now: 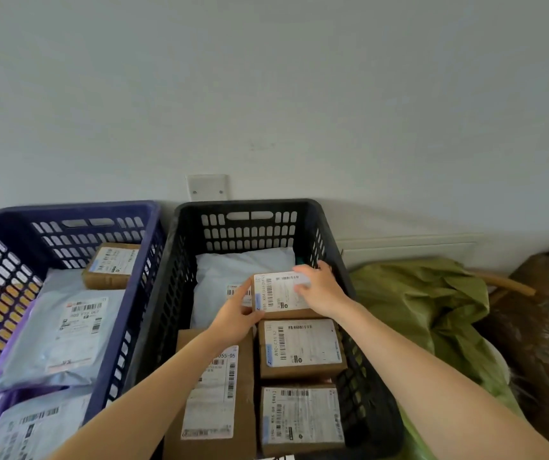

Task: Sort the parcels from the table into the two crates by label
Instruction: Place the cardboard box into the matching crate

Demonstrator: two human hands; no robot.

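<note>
So a small labelled box (281, 293) is held inside the black crate (249, 207), over on its right side, just behind a second box (301, 346). It's gripped from both ends: the left hand (233, 322) is pinched on the near-left corner and the right hand (319, 287) is curled over the far-right edge. A white mailer (233, 263) is seen beneath it. Grey bags are piled in the blue crate (67, 207) alongside.

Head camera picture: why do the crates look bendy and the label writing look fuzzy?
Head view: the wide-angle lens bows the blue plastic crate and the black plastic crate outward at the edges; the small brown cardboard parcel held by the left hand and right hand is slightly blurred, so small print is unreadable; lighting is soft and even, no glare.
</note>
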